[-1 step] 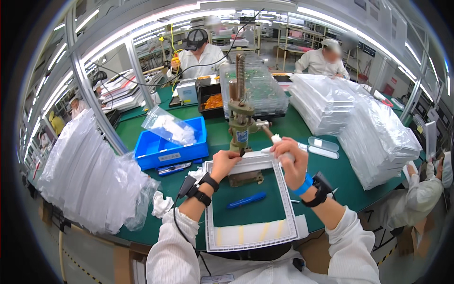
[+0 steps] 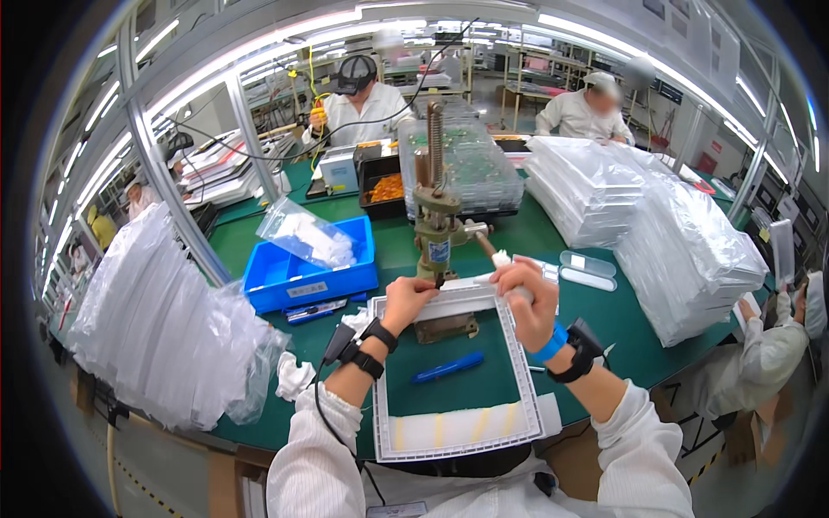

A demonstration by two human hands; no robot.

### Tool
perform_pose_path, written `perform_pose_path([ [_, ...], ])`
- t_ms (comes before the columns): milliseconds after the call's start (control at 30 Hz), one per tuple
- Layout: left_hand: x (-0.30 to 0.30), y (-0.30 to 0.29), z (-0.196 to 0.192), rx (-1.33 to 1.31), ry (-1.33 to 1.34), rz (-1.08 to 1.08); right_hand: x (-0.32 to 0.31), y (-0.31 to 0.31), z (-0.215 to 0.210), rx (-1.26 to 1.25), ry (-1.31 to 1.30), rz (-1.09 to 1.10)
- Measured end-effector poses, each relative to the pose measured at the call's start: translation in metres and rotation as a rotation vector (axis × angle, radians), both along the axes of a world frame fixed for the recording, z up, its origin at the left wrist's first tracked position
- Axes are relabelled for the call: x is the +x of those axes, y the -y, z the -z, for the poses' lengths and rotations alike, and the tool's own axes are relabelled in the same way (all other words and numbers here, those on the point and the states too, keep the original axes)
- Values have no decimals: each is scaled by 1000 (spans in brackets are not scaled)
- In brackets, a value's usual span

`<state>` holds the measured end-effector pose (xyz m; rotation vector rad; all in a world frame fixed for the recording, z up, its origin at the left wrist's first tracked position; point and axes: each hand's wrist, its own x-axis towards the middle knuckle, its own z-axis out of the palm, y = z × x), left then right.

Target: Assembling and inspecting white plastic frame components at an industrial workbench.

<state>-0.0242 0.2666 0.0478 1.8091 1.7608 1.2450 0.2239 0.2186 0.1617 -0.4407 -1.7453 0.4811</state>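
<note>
A light grey rectangular frame (image 2: 523, 367) lies with its far side on the base (image 2: 445, 328) of a green hand press (image 2: 434, 211). My left hand (image 2: 408, 300) is at the frame's far left corner, fingertips pinched together right beside the tip of the press ram. What they pinch is too small to make out. My right hand (image 2: 528, 298) is closed round the white-wrapped end of the press lever (image 2: 501, 258), above the frame's far right corner. Inside the frame's outline a blue pen-like tool (image 2: 447, 367) lies on the green mat, and white foam with yellow strips (image 2: 458, 427) spans the near side.
A blue bin (image 2: 315, 289) with a plastic bag stands left of the press. Wrapped stacks (image 2: 173, 319) fill the left side, more wrapped stacks (image 2: 682, 259) the right. Behind the press are clear trays (image 2: 471, 164) and a black box (image 2: 380, 207). Co-workers sit across the table.
</note>
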Motion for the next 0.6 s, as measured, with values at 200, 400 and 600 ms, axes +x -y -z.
perform_pose_path([
  [200, -3, 7, 1, -6, 19, 0, 5, 11, 41, 58, 206, 99],
  [400, -2, 4, 0, -66, 92, 0, 7, -1, 74, 90, 407, -23],
  [600, -2, 6, 5, -58, 88, -3, 5, -6, 81, 247, 745, 26],
])
